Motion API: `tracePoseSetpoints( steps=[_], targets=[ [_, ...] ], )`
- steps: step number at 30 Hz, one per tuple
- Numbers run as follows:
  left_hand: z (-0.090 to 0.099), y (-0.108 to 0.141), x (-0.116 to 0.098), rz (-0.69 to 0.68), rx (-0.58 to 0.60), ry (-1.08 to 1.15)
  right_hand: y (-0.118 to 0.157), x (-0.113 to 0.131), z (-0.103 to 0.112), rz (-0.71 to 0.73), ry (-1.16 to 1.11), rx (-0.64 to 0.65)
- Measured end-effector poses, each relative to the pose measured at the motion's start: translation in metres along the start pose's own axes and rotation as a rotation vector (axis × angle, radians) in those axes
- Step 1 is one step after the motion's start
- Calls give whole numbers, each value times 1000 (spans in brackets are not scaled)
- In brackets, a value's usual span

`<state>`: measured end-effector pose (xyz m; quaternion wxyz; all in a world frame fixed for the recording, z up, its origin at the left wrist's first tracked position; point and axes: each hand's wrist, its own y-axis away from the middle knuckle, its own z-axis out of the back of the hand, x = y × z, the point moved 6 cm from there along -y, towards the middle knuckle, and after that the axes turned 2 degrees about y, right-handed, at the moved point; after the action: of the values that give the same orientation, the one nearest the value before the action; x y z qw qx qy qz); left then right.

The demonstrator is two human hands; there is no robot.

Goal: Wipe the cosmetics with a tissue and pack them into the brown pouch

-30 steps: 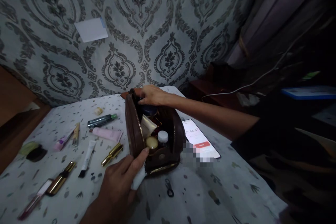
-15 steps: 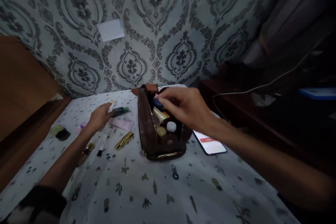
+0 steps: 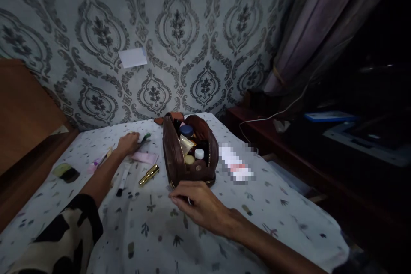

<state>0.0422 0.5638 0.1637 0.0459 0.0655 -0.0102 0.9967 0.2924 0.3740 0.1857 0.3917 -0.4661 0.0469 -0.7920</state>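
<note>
A brown cosmetic bag stands unzipped, with a blue-lidded jar, a pale gold tube, a white-capped container and a yellowish round lid inside. My right hand is at the bag's front lower corner, thumb and fingers pinched near the zipper end; what they hold is too small to make out. Farther back on the left, my left hand is curled beside a dark tube with a green end. Whatever lies under its fingers is hidden. Near it lies a pink tube.
On the patterned white cloth lie a gold lipstick tube, a brush, a purple-and-white item and a green-and-black item. A blurred-out phone is right of the bag. A wooden panel borders the left.
My right hand has moved from above the bag's opening down to its front corner. My left hand stays near the green-ended tube. The camera view has shifted.
</note>
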Motion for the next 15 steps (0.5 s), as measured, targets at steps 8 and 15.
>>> tracePoseSetpoints(
  steps=[8,15],
  targets=[
    [43,81,8,66,-408,880,-23,-36,-55,-360,-473,-60],
    [12,161,-59,15,-324,1356,-33,-37,-125,-507,-980,-259]
  ],
)
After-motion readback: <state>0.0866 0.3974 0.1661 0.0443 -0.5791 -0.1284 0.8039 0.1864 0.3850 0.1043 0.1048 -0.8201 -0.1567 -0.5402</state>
